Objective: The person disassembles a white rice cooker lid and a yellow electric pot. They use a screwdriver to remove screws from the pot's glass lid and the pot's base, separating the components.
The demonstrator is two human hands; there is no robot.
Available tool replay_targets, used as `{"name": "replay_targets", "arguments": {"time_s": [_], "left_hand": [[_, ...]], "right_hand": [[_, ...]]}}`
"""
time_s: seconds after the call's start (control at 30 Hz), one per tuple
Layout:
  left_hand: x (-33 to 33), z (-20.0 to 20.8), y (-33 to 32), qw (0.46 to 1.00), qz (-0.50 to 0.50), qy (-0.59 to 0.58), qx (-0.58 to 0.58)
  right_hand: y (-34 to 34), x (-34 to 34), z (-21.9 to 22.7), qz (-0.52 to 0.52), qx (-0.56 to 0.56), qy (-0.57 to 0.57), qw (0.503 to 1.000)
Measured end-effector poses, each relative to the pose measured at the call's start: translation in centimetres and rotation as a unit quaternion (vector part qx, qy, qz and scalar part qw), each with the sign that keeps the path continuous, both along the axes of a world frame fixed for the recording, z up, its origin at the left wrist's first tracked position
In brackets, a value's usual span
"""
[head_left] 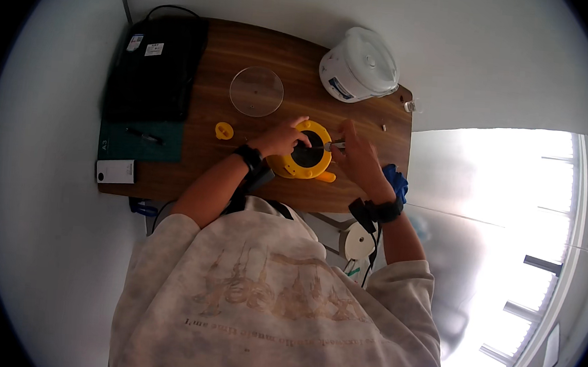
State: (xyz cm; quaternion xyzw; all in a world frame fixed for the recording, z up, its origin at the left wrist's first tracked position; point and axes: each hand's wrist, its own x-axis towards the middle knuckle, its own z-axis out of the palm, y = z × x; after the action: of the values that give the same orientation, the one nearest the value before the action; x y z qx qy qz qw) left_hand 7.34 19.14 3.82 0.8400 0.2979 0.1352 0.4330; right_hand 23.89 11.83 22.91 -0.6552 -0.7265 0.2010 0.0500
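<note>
Past shirt — bracing yellow-rimmed case with half-curled left hand, pinching tool in right hand — apparently mid-work, clear disc apart.

Left forearm slants in from the near left, its hand reaching rightward with a couple fingers spread apart. Right forearm leans far and left, that hand kinda curled in a grip. Hands are pretty close, not touching.
</note>
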Motion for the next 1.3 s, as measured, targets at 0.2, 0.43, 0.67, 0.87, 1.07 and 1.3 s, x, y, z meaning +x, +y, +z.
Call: {"name": "replay_targets", "arguments": {"time_s": [0.2,0.43,0.67,0.87,1.07,1.3], "left_hand": [[-0.1,-0.2,-0.1,1.000,0.003,-0.012,-0.015],[0.0,-0.2,0.0,1.000,0.003,-0.007,-0.012],[0.1,-1.3,0.1,0.999,0.008,-0.035,0.014],[0.1,-1.4,0.1,1.000,0.008,-0.025,0.016],[0.0,-0.4,0.0,1.000,0.003,-0.014,-0.014],[0.2,-1.3,0.0,0.999,0.013,-0.029,0.015]], "right_hand": [[-0.8,-0.3,0.5,0.040,0.041,0.022,0.998],[0.0,-0.4,-0.8,-0.058,-0.008,-0.142,0.988],[-0.5,-0.1,-0.9,-0.036,0.074,0.116,0.990],[-0.8,-0.6,-1.0,-0.039,0.056,0.039,0.997],[-0.5,-0.1,-0.6,-0.092,0.024,-0.069,0.993],[-0.6,1.5,-0.6,0.036,0.052,0.023,0.998]]}}
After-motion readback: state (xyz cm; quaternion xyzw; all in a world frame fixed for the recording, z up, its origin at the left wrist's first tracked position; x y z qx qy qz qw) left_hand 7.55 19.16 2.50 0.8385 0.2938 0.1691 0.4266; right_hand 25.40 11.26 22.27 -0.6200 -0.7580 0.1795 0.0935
